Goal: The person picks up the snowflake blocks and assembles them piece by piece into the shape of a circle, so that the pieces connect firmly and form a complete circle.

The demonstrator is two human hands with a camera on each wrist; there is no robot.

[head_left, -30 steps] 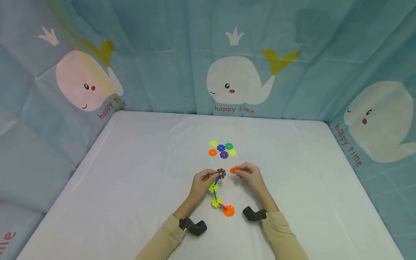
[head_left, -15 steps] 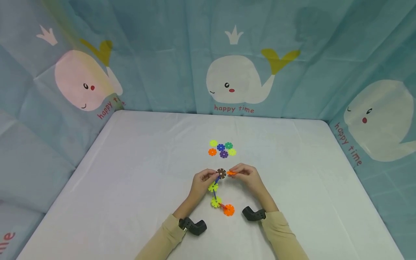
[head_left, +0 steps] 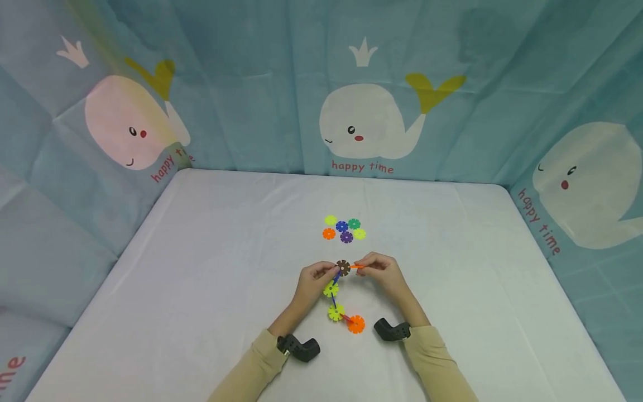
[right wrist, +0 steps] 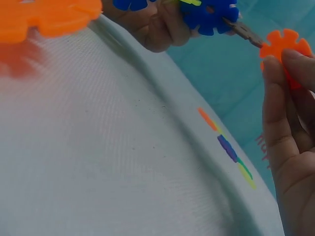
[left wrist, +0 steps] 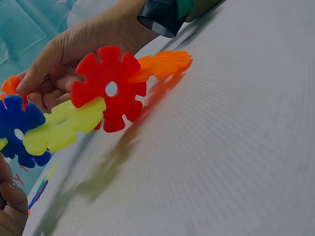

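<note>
Slotted plastic discs, like snowflake building discs, are joined in a chain that hangs above the table and casts a shadow on it. My left hand (head_left: 312, 285) pinches its upper end, where a blue disc (right wrist: 209, 17) meets a brown disc (head_left: 344, 268). Below follow yellow discs (left wrist: 64, 128), another blue one (left wrist: 17, 120), a red disc (left wrist: 115, 88) and an orange end disc (head_left: 356, 324). Between thumb and fingers, my right hand (head_left: 384, 272) pinches a separate orange disc (right wrist: 278, 42), edge-on to the brown disc and right at its rim.
Farther back on the white table (head_left: 226, 251) lies a loose group of flat discs, among them a green one (head_left: 354, 224), a purple one (head_left: 346, 237) and an orange one (head_left: 329, 234). A whale-print curtain (head_left: 251, 111) surrounds the table's back and sides.
My right hand has moved left, bringing its orange disc from a gap away up to the brown disc's rim, and turned it edge-on. The left hand has stayed nearly still.
</note>
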